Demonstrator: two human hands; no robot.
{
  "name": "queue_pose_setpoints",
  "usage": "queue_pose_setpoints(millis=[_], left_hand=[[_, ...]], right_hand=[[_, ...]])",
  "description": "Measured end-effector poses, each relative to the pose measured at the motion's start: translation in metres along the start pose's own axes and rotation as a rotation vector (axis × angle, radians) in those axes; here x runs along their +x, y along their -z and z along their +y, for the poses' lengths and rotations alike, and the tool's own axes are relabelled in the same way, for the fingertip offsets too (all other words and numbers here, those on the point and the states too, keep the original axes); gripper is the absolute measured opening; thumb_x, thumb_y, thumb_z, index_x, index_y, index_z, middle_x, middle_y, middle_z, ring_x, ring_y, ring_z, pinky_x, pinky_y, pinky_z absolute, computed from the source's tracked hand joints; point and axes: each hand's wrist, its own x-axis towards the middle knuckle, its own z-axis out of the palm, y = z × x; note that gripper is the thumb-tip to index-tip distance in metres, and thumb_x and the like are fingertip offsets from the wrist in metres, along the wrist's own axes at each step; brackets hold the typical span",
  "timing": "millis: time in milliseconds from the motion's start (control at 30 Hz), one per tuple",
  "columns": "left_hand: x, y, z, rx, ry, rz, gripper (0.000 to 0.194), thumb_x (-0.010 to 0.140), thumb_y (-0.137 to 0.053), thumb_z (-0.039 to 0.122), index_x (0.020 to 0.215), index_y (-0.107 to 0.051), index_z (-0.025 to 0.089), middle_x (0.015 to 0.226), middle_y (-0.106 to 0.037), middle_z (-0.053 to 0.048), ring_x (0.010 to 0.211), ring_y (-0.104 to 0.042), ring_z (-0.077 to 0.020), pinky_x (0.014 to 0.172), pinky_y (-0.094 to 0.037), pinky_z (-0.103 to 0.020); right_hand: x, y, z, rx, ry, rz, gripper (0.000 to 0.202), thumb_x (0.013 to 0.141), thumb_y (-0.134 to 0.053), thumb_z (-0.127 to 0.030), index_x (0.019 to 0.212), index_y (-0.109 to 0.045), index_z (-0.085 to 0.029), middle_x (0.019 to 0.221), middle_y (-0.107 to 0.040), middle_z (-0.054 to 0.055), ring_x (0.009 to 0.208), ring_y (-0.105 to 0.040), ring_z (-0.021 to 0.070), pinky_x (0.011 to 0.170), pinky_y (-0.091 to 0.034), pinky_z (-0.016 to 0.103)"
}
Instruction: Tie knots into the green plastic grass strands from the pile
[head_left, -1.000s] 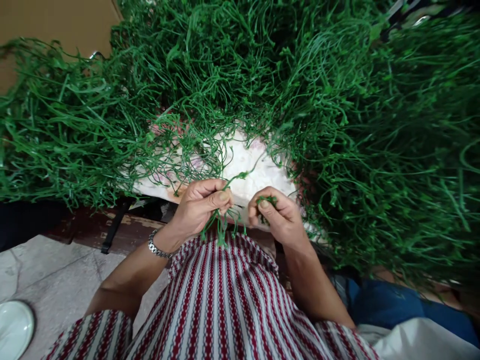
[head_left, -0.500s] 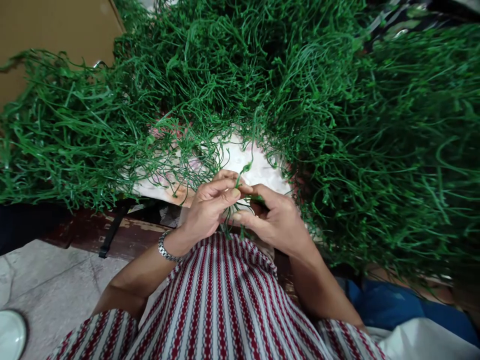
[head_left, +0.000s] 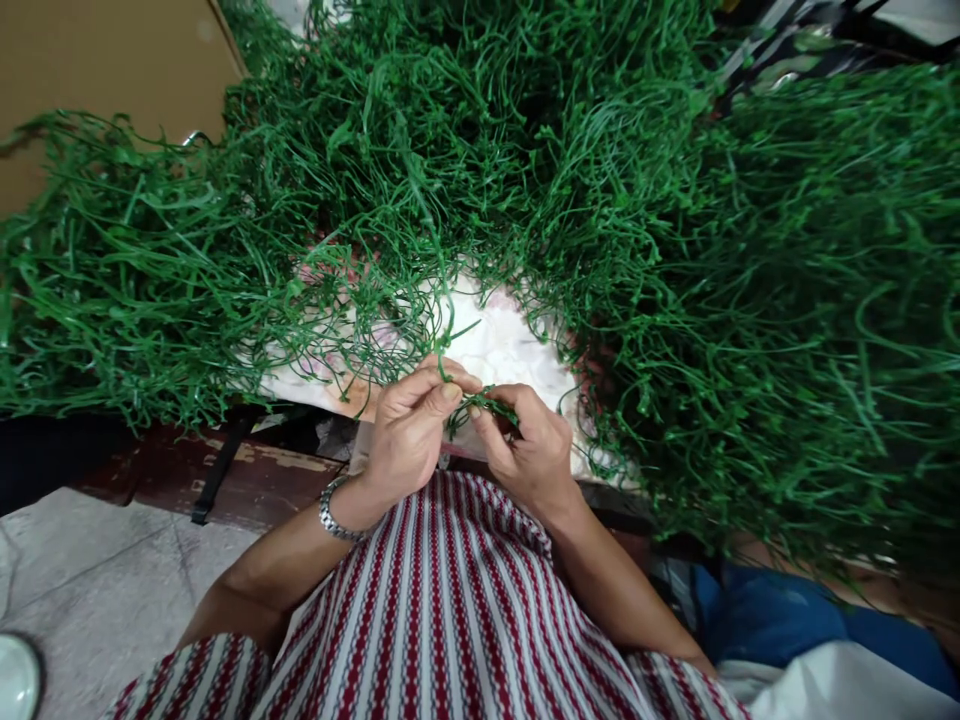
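My left hand (head_left: 405, 425), with a metal watch band on its wrist, pinches a thin green stem (head_left: 448, 325) between thumb and forefinger. The stem stands up past the fingertips, toward the pile. Close beside it, my right hand (head_left: 534, 450) is closed on a small bunch of green stems (head_left: 499, 403) between thumb and fingers. The fingertips of both hands nearly meet over the front edge of a pale flowered cloth (head_left: 517, 345). Beyond them spreads a large heap of loose, tangled green stems (head_left: 450, 160); whether they are plastic or real I cannot tell.
Stems reach far to both sides of the cloth. A brown board (head_left: 112, 60) stands at the far left. A worn dark-red wooden edge (head_left: 247, 485) with a black strap (head_left: 221, 470) runs at near left. Blue fabric (head_left: 780, 610) lies at lower right.
My right hand has drawn slightly back and left, and its fingers have closed on the bunch. The stem in my left hand has shifted left and points more upright.
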Motion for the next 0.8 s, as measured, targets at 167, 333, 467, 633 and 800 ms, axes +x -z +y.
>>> queue_pose_setpoints(millis=[167, 333, 467, 633, 800], left_hand=[[-0.0033, -0.0037, -0.0038, -0.018, -0.012, 0.015, 0.010, 0.075, -0.062, 0.025, 0.074, -0.070, 0.019, 0.074, -0.059, -0.003, 0.078, -0.055, -0.0142, 0.083, -0.043, -0.030], [-0.0021, -0.0038, 0.0006, -0.086, 0.065, -0.019, 0.010, 0.074, -0.064, 0.027, 0.071, -0.068, 0.018, 0.070, -0.063, -0.002, 0.075, -0.059, -0.0144, 0.094, -0.041, -0.036], [0.0008, -0.0017, 0.0051, -0.236, 0.163, -0.048, 0.011, 0.074, -0.063, 0.026, 0.069, -0.065, 0.018, 0.066, -0.062, -0.001, 0.075, -0.061, -0.0142, 0.093, -0.043, -0.037], [0.0035, -0.0021, 0.0035, -0.255, 0.267, -0.015, 0.012, 0.071, -0.066, 0.027, 0.067, -0.062, 0.017, 0.061, -0.058, 0.001, 0.071, -0.058, -0.0125, 0.082, -0.047, -0.031], [0.0026, -0.0038, 0.0010, -0.200, 0.300, 0.012, 0.012, 0.068, -0.068, 0.025, 0.065, -0.062, 0.016, 0.063, -0.061, 0.000, 0.070, -0.059, -0.0132, 0.073, -0.047, -0.028]], right_hand=[[-0.0011, -0.0082, 0.0009, 0.022, 0.011, -0.027, 0.022, 0.083, -0.053, -0.022, 0.104, -0.050, -0.017, 0.087, -0.065, 0.006, 0.068, -0.061, 0.0122, 0.060, -0.046, 0.021], [-0.0027, -0.0090, 0.0032, 0.024, 0.090, 0.011, 0.018, 0.083, -0.048, -0.015, 0.099, -0.057, -0.017, 0.084, -0.067, 0.006, 0.072, -0.062, 0.0144, 0.066, -0.049, 0.025], [-0.0060, -0.0101, 0.0044, 0.136, 0.089, 0.096, 0.019, 0.081, -0.053, -0.015, 0.098, -0.061, -0.018, 0.079, -0.068, 0.005, 0.069, -0.063, 0.0148, 0.063, -0.050, 0.027], [-0.0062, -0.0088, 0.0028, 0.270, -0.059, 0.037, 0.015, 0.083, -0.054, -0.021, 0.095, -0.063, -0.020, 0.082, -0.068, 0.004, 0.074, -0.064, 0.0147, 0.067, -0.051, 0.027], [-0.0032, -0.0042, -0.0004, 0.263, -0.092, -0.080, 0.010, 0.083, -0.055, -0.022, 0.087, -0.063, -0.019, 0.073, -0.065, 0.001, 0.059, -0.058, 0.0099, 0.061, -0.049, 0.022]])
